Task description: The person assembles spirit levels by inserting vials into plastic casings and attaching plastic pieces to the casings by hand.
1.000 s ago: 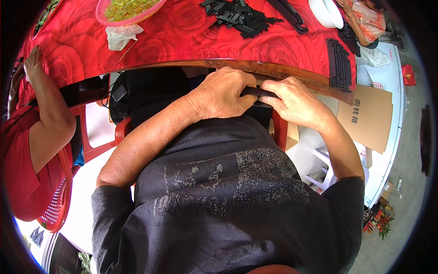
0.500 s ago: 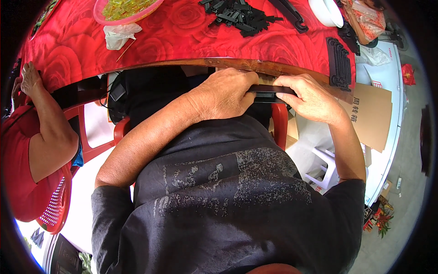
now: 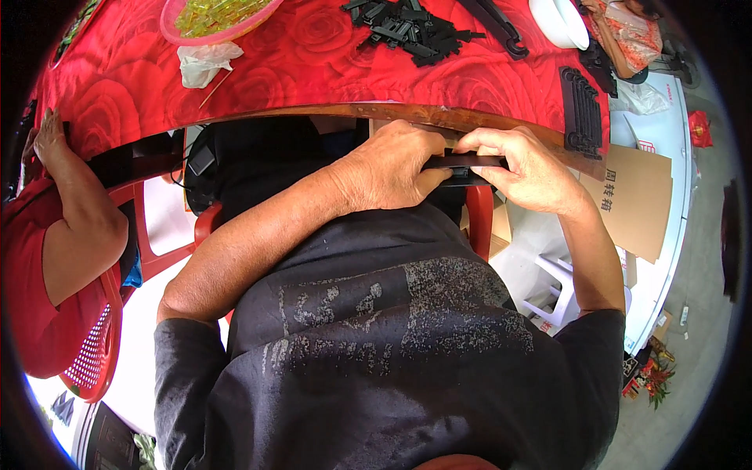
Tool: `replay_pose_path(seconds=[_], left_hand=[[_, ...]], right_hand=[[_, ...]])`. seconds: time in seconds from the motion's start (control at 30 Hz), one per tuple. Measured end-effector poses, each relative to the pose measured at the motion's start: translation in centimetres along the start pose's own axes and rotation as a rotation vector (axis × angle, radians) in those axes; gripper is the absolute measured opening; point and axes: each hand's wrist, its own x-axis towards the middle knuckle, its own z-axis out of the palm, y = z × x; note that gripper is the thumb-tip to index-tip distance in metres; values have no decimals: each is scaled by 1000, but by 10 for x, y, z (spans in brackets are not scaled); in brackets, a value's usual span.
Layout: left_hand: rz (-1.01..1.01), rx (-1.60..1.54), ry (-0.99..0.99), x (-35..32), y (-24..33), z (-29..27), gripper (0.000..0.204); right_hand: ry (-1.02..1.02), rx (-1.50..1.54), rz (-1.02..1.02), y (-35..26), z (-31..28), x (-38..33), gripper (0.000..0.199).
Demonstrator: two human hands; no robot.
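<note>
I see both hands closed on a flat black plastic strip (image 3: 464, 166), held just below the near edge of the worktop (image 3: 313, 63): my left hand (image 3: 395, 164) grips its left end, my right hand (image 3: 525, 168) pinches its right end. On the red cloth farther off lie a pile of black parts (image 3: 411, 27) and a pink bowl (image 3: 215, 16).
</note>
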Motion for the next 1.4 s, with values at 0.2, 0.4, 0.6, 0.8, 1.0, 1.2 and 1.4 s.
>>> replay_pose_path(seconds=[0.2,0.4,0.6,0.8,1.0,1.2,1.4], left_hand=[[-162,82,-11,4,14,-4,30],[-248,134,0,0,14,-2,34],[-174,137,113,-6,4,3,30],[-28,169,273,-10,13,-16,20],[-56,238,490,-19,8,-20,14],[-121,121,464,-25,15,-12,10],[-208,89,328,-26,11,-5,17]], right_hand=[[16,-8,-31,0,2,5,28],[26,-18,-29,-5,5,10,24],[-2,-35,-108,3,12,18,23],[33,-49,-30,17,11,16,22],[72,81,108,24,13,14,21],[157,-88,22,25,18,11,21],[180,29,32,30,21,10,18]])
